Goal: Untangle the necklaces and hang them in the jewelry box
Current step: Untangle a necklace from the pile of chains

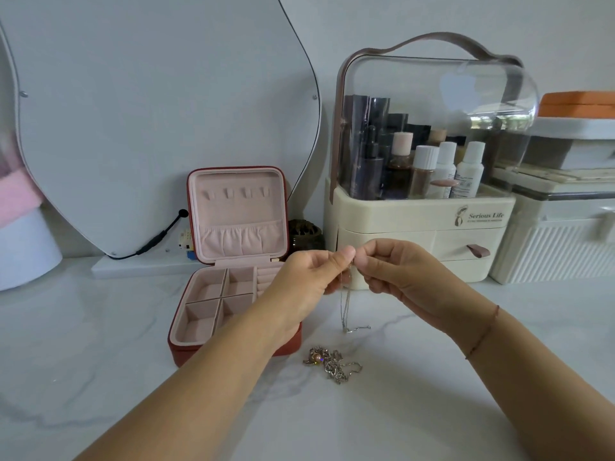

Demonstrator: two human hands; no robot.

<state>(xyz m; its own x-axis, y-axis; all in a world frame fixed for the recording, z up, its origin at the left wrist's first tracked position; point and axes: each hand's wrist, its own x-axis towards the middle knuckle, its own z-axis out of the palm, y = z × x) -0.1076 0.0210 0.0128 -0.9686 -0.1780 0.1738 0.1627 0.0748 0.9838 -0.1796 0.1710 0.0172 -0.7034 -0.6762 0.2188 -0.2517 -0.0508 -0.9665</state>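
My left hand (pixel 311 281) and my right hand (pixel 396 271) meet above the white marble table, and both pinch the top of a thin silver necklace (pixel 344 311). Its chain hangs straight down, and the lower end touches the table. A tangled pile of necklaces (pixel 332 362) with a pinkish bead lies on the table below my hands. The red jewelry box (pixel 196 314) stands open at left, just beside my left hand. It has a pink lining, empty compartments, and small hooks in the upright lid (pixel 236 211).
A cream cosmetics organizer (pixel 422 227) with a clear dome and bottles stands right behind my hands. White storage boxes (pixel 559 241) are at far right. A curved mirror (pixel 149 121) with a black cable leans behind the jewelry box. A small dark jar (pixel 304 236) sits between box and organizer.
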